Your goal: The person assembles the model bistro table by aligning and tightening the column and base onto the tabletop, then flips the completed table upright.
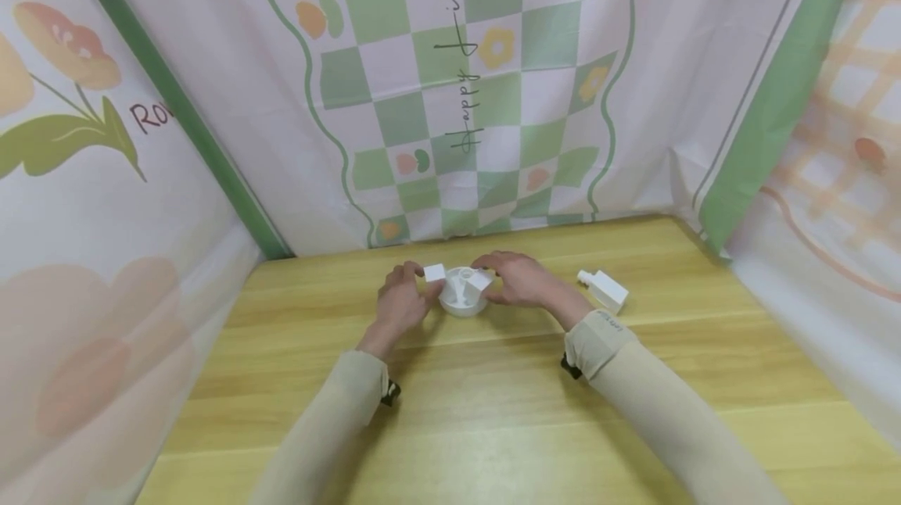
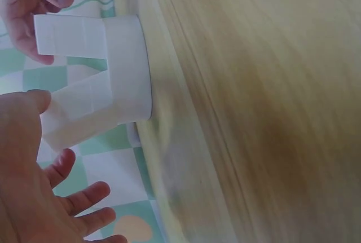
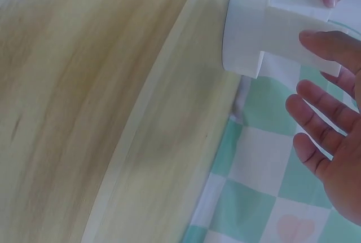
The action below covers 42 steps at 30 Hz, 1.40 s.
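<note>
A round white bowl-like container (image 1: 462, 308) stands on the table near its back edge. Two white box-shaped pieces lean outward from it, their square ends up; they resemble the bottle on the right, but their lower ends are hidden. My left hand (image 1: 403, 303) pinches the left piece (image 1: 434, 273) between thumb and fingers. The right piece (image 1: 479, 281) is pinched by my right hand (image 1: 519, 280), with the thumb (image 3: 318, 41) on its near face. Further white parts show inside the container, too small to make out.
On the right lies a white square bottle (image 1: 606, 291) with a narrow neck, tipped on its side. The wooden table (image 1: 479, 427) meets a patterned curtain (image 1: 464, 98) at the back. Curtains hang on both sides too.
</note>
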Each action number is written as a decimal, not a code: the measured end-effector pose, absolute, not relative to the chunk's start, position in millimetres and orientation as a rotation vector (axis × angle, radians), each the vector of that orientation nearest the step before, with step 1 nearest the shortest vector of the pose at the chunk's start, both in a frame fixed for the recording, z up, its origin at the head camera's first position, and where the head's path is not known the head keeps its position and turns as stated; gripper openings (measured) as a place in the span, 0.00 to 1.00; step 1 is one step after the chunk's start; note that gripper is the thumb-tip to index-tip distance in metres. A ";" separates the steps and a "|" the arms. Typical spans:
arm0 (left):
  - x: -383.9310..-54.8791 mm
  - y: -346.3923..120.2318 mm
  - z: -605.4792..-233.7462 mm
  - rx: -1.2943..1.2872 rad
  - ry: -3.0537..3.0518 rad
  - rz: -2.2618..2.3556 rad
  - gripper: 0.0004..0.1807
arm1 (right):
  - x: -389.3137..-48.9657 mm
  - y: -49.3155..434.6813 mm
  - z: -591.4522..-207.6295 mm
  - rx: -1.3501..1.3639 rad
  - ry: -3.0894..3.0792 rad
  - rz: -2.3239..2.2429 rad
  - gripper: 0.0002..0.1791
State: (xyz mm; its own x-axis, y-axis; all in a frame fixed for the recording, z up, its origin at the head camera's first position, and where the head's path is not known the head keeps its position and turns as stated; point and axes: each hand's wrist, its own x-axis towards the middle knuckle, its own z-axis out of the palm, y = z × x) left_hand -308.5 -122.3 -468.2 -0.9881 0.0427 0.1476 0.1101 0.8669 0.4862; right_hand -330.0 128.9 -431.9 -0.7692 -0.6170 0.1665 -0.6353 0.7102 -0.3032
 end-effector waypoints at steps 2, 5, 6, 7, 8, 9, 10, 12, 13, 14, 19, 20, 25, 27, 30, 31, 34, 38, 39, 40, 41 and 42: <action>-308.1 -121.5 -467.4 -0.115 -2.913 -0.755 0.32 | -330.2 130.5 -431.6 1.041 -2.865 0.542 0.32; -308.4 -120.4 -466.8 -0.115 -2.923 -0.732 0.32 | -331.1 132.7 -432.2 1.031 -2.877 0.544 0.32; -308.7 -120.0 -466.7 -0.115 -2.924 -0.726 0.32 | -331.1 133.6 -432.2 1.027 -2.882 0.547 0.32; -308.9 -119.7 -466.5 -0.114 -2.926 -0.722 0.33 | -331.0 134.4 -432.0 1.024 -2.886 0.549 0.32; -309.2 -119.3 -466.3 -0.114 -2.927 -0.719 0.33 | -330.8 135.4 -431.7 1.019 -2.891 0.546 0.32; -309.6 -118.8 -466.2 -0.110 -2.926 -0.719 0.33 | -330.8 136.5 -431.5 1.016 -2.895 0.544 0.32; -310.0 -118.4 -466.0 -0.107 -2.927 -0.717 0.33 | -330.5 137.7 -431.1 1.015 -2.896 0.536 0.32; -310.9 -117.4 -465.7 -0.100 -2.924 -0.709 0.34 | -329.9 140.0 -430.3 1.005 -2.911 0.522 0.32; -311.4 -117.1 -465.2 -0.097 -2.923 -0.705 0.33 | -329.6 141.1 -429.8 1.001 -2.916 0.512 0.32; -311.9 -116.9 -464.6 -0.093 -2.919 -0.699 0.33 | -329.4 142.3 -429.4 0.995 -2.925 0.501 0.32; -313.9 -117.8 -461.7 -0.051 -2.898 -0.690 0.32 | -328.1 149.2 -428.6 0.967 -2.951 0.483 0.33; -313.9 -118.5 -461.3 -0.038 -2.896 -0.690 0.32 | -328.0 150.7 -428.7 0.964 -2.952 0.481 0.33; -314.5 -122.8 -461.2 -0.006 -2.894 -0.684 0.33 | -327.3 158.0 -431.1 0.923 -2.962 0.489 0.32; -315.3 -124.1 -461.9 -0.012 -2.887 -0.675 0.33 | -327.1 159.8 -432.3 0.913 -2.965 0.492 0.32; -317.1 -124.8 -463.4 -0.023 -2.878 -0.650 0.32 | -326.5 161.2 -433.9 0.924 -2.961 0.496 0.32; -317.5 -124.9 -463.7 -0.026 -2.873 -0.643 0.32 | -326.3 161.3 -434.2 0.931 -2.958 0.498 0.32; -318.6 -124.7 -464.2 -0.019 -2.870 -0.634 0.32 | -325.9 161.4 -434.8 0.941 -2.955 0.496 0.31; -318.8 -124.2 -462.6 0.000 -2.877 -0.644 0.31 | -325.6 161.8 -435.7 0.931 -2.965 0.491 0.31; -319.0 -124.1 -461.8 0.004 -2.878 -0.642 0.31 | -325.7 161.8 -435.9 0.927 -2.969 0.494 0.30; -319.1 -124.0 -461.2 0.006 -2.879 -0.640 0.31 | -325.6 161.9 -436.8 0.925 -2.975 0.499 0.30; -319.3 -123.8 -460.6 0.008 -2.880 -0.634 0.31 | -325.6 161.9 -437.7 0.924 -2.977 0.502 0.30; -319.7 -123.8 -460.4 0.010 -2.879 -0.632 0.30 | -325.6 161.8 -438.5 0.924 -2.979 0.503 0.30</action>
